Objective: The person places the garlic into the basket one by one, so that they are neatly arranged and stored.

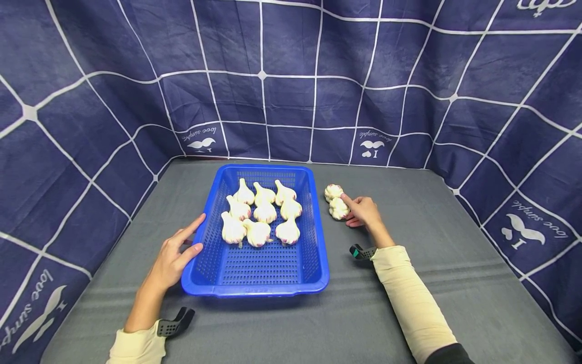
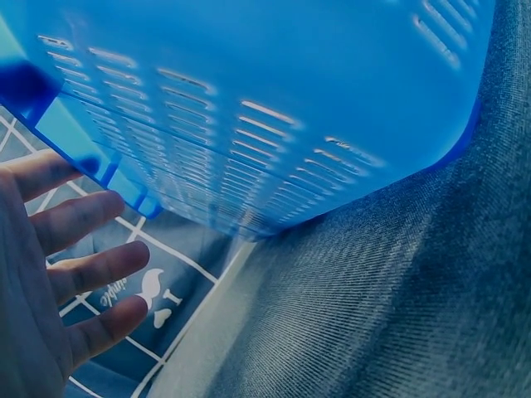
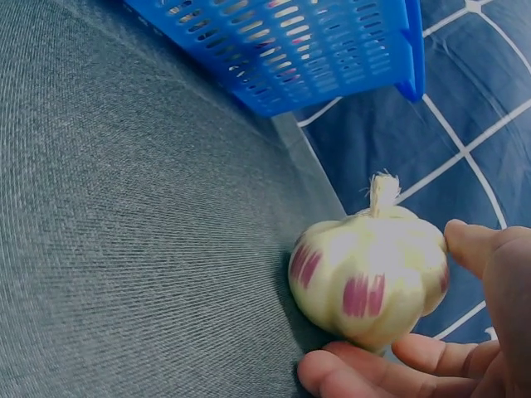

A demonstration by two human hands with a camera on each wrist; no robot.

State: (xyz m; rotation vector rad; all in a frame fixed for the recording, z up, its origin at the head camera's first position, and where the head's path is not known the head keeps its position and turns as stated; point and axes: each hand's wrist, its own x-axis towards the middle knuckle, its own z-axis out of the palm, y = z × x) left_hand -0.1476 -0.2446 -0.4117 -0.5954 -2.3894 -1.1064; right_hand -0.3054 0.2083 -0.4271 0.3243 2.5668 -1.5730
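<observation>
Several white garlic bulbs [image 1: 257, 233] lie in rough rows inside a blue plastic basket [image 1: 261, 290]. My left hand [image 1: 169, 260] is at the basket's left rim, thumb and index fingertips against it; the left wrist view shows the other fingers extended beside the slotted wall. Right of the basket, two more bulbs sit on the table: a farther garlic bulb [image 1: 334, 191] and a nearer garlic bulb [image 1: 338, 208]. My right hand [image 1: 365, 212] holds the nearer one, purple-streaked with a short stem in the right wrist view, between thumb and fingers.
A grey cloth [image 1: 436, 283] covers the table. Behind and along both sides hangs a dark blue curtain [image 1: 291, 101] with a white grid. The basket's front part shows its bare perforated floor. Each wrist wears a black strap, such as the left strap [image 1: 175, 323].
</observation>
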